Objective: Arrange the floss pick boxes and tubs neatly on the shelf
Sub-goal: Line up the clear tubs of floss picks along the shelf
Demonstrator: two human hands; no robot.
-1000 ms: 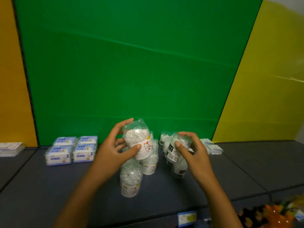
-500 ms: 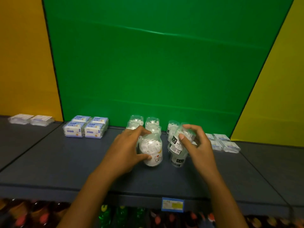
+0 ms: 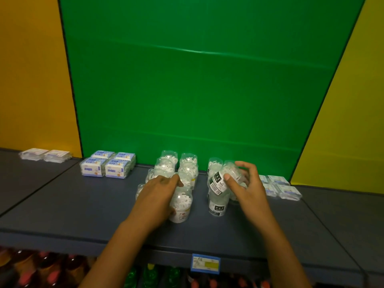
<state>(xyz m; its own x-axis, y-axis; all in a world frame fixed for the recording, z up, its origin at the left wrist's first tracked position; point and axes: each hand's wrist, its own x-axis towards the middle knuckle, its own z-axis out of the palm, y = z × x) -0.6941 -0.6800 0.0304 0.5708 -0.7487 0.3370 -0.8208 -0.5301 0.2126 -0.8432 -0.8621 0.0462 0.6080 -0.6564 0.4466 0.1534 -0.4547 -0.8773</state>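
From the head view, the person stands at a dark grey shelf (image 3: 83, 208) backed by a green panel (image 3: 197, 90). A cluster of clear tubs (image 3: 178, 165) packed with white floss picks stands near the middle of the shelf, and everything else is easiest placed from it.

The left hand (image 3: 155, 196) lies at the cluster's near edge, fingers curled round the front tub (image 3: 180, 206), which stands upright on the shelf with a cartoon label at its base. The wrist hides another tub just to the left.

Just right of the cluster, the right hand (image 3: 247, 188) holds a black-labelled tub (image 3: 223, 179) tilted on its side above the shelf, thumb on its near face and fingers wrapped over the far side. Directly below it an upright black-labelled tub (image 3: 218, 204) stands on the shelf, with more of the same kind behind.

Left of the cluster sit four blue-and-white floss pick boxes (image 3: 108, 166) in a tidy square block, and further left, two flat clear packs (image 3: 44, 155). Right of the cluster, beyond the right hand, lie several flat clear boxes (image 3: 280, 187).

Below the cluster, a blue and yellow price tag (image 3: 205, 263) hangs on the shelf's front edge, with bottles (image 3: 52, 271) dimly visible underneath.
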